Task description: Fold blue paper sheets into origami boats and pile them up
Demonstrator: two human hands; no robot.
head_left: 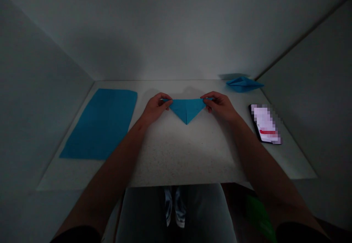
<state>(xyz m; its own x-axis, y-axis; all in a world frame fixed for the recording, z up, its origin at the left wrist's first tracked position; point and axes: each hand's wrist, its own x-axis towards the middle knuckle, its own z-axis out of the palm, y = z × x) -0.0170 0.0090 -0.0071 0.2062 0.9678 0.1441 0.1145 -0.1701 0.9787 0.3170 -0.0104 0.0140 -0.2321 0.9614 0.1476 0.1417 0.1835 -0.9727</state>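
A blue folded paper triangle (pixel 187 109) is held between my two hands at the middle of the table, its point toward me and a crease running down its centre. My left hand (pixel 156 106) pinches the left corner between thumb and fingers. At the opposite corner, my right hand (pixel 218 105) grips the paper the same way. The long straight edge faces the back wall. Both corner tips are partly covered by my fingers.
Flat blue paper (pixel 101 124) lies on the left, partly under my left forearm. A folded blue paper piece (pixel 243 84) rests at the back right, behind a phone (pixel 265 124) with a lit, blurred screen. Walls enclose the white table (pixel 176 162) at the back and sides.
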